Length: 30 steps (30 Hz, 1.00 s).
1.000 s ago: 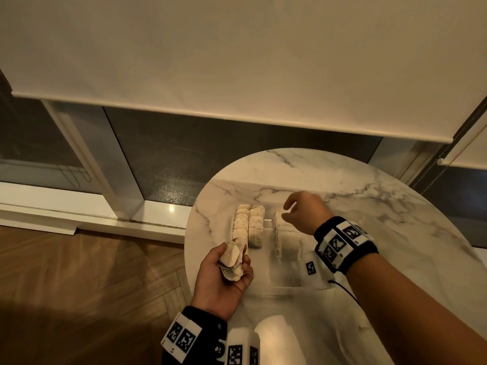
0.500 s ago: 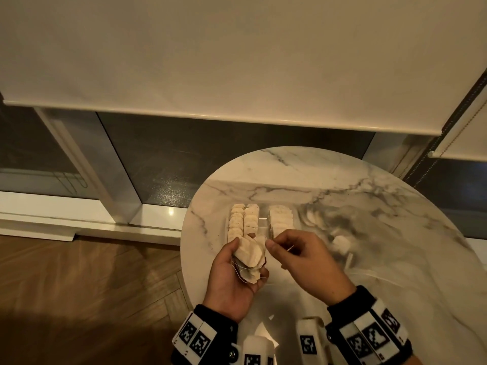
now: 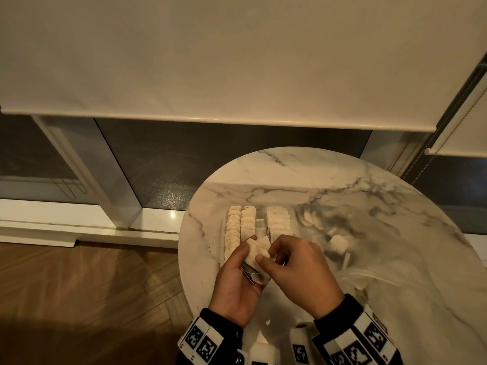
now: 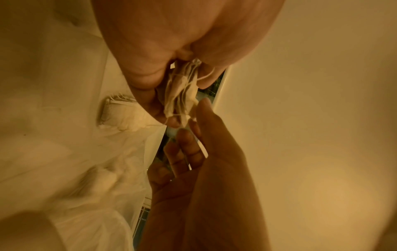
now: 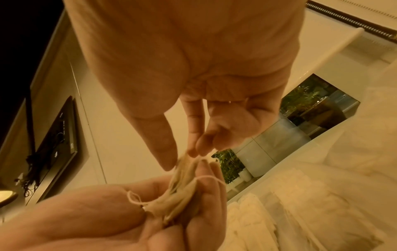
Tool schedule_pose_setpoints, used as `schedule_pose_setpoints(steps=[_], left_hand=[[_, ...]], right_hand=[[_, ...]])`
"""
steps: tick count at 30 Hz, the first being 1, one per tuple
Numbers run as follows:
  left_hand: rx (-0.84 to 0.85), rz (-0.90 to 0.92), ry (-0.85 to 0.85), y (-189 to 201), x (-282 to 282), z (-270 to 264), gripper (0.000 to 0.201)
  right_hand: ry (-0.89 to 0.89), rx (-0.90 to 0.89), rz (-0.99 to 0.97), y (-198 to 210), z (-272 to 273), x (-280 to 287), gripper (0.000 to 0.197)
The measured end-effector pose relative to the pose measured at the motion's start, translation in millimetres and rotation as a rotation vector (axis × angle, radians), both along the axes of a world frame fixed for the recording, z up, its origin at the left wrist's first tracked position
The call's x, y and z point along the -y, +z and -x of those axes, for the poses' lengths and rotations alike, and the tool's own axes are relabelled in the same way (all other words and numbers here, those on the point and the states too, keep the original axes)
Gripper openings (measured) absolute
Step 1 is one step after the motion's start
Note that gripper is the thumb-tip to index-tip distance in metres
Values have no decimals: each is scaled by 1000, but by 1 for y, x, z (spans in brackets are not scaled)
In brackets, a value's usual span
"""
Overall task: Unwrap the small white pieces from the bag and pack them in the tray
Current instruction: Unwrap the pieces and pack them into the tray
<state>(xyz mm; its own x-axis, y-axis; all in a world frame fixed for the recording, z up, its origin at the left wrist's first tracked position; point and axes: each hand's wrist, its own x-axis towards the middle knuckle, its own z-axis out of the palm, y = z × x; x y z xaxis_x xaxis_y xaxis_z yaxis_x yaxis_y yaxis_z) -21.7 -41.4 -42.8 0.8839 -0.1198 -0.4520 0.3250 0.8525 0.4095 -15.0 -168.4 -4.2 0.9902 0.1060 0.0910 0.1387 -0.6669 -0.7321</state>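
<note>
Above the marble table's near edge, our right hand has returned from the tray and now pinches one tea bag off the bundle gripped in our left hand; the next piece is ready for packing.

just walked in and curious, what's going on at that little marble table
A person is sorting small white pieces with strings. The left hand grips a small bundle of pieces over the near edge of the round marble table, and the right hand pinches at the top of that bundle, seemingly to pull one off. Beyond the hands, a clear tray already holds three rows of pieces. A crumpled clear bag lies to the right with a loose piece by it.
</note>
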Motion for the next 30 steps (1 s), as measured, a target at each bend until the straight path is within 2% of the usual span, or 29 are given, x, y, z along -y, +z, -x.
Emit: schedule_pose_setpoints(steps=[7,14,18,21,24,30], left_hand=[[-14,31,-20,-4,-2,1,43],[-14,-7,-13,-3,-5,-1,44],[-2,-11,-12,-6,-6,-2,43],[-2,-20,21,-6,-7,-3,31],[0,-51,27,-7,-10,-2,39],[-24,-83,66,-11,-24,-4,31]], right_hand=[[77,63,53,7,4,7,8],[177,152,84,16,5,10,9],[215,111,-53,22,7,8,10],[214,73,-130,27,7,5,14],[224,33,-204,26,5,3,13],[204,-98,-512,32,-5,3,10]])
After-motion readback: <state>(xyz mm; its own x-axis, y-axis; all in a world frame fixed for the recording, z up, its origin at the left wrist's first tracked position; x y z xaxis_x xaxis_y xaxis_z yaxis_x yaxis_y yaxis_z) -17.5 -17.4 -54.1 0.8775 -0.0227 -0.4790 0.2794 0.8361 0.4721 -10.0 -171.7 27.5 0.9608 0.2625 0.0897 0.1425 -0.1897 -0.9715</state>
